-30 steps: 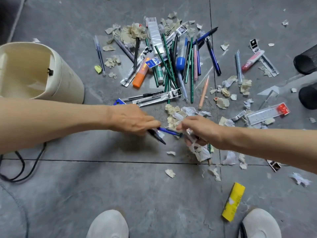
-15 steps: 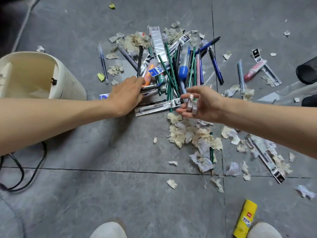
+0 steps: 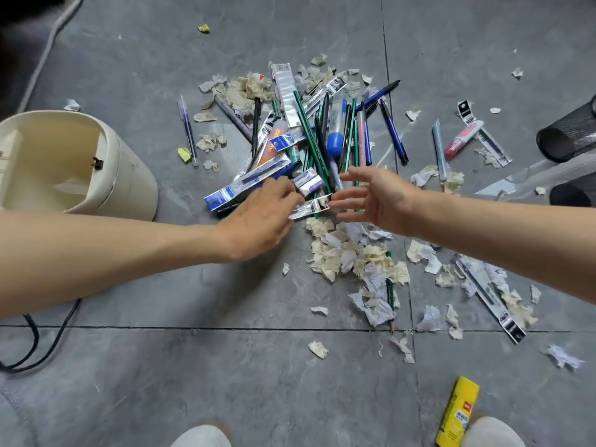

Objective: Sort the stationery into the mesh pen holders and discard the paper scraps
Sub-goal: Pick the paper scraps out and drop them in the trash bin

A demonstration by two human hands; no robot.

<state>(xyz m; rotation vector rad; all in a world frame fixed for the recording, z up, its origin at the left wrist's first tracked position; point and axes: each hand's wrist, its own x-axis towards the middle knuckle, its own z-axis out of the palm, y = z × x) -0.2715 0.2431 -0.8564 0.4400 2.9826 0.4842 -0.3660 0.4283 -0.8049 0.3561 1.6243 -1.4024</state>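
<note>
Left grip (image 3: 261, 217) curled over packet (image 3: 311, 206) at near edge of pile (image 3: 333, 143), hold unclear; right grip (image 3: 377, 198) splayed, empty, likely poised to gather pens. Scraps (image 3: 351, 253) just nearside of pile; holder (image 3: 571, 137) well right of pile.

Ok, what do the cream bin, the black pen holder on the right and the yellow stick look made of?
Cream waste bin: likely moulded plastic, smooth, slight sheen along its wall.
Black pen holder: probably metal mesh, matte; a fine grid shows on its side.
Yellow glue stick: seemingly a plastic tube, faintly shiny, with a printed label.
</note>
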